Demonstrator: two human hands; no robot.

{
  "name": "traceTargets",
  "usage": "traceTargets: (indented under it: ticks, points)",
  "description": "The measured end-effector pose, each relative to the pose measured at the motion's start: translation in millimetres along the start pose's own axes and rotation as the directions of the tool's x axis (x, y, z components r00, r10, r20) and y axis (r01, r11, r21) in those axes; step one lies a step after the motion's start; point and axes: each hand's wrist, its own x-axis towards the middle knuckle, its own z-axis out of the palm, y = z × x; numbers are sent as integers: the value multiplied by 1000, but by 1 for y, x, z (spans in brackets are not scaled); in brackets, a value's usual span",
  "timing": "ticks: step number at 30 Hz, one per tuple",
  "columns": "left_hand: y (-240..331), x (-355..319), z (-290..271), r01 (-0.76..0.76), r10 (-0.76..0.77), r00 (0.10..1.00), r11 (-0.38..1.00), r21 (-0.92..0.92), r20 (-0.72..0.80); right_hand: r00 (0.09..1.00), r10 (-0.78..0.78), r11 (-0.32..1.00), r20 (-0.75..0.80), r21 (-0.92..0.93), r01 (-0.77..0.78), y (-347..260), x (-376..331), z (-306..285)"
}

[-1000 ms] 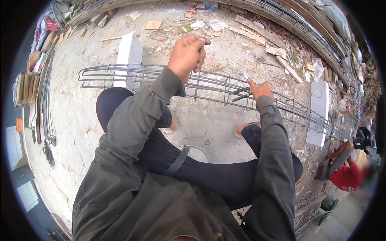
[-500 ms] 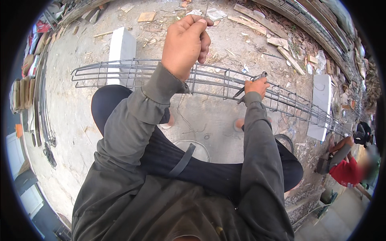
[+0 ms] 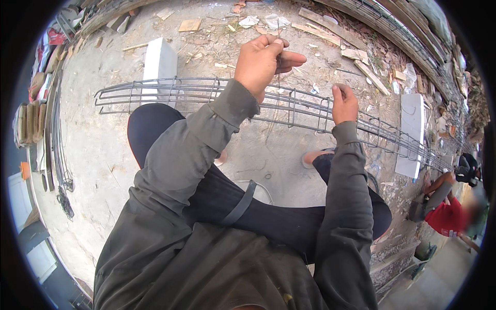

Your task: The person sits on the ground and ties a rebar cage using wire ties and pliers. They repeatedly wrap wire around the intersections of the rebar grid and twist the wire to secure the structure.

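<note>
My left hand (image 3: pixel 263 64) is raised in front of a long rebar cage (image 3: pixel 206 90). Its thumb and forefinger pinch a thin tie wire (image 3: pixel 278 31); the other fingers point right. Above and below the fingers the wire stands out, its lower end running down past the cage. My right hand (image 3: pixel 345 106) is over the cage's bars farther right, thumb and forefinger pointing up, slightly apart. No tool shows in it; its remaining fingers are hidden.
White blocks (image 3: pixel 161 57) (image 3: pixel 411 132) support the cage on the left and right. A person in a red shirt (image 3: pixel 445 218) crouches at the far right. Wood scraps (image 3: pixel 356 54) litter the far ground; thin bars (image 3: pixel 54 129) lie at the left.
My left hand has moved right and lower with the wire. My right hand has shifted slightly right; the pliers it held are out of sight. My right knee has moved a little.
</note>
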Motion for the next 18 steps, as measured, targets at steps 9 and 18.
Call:
traceTargets:
  ticks: [9, 18]
  points:
    - [-36, -2, 44, 38, -56, 958, 997, 72, 280, 969, 36, 719, 246, 667, -196, -143, -81, -21]
    - [-78, 2, 31, -36, -140, 947, 847, 531, 287, 909, 202, 618, 365, 672, -408, -100, -101, -4]
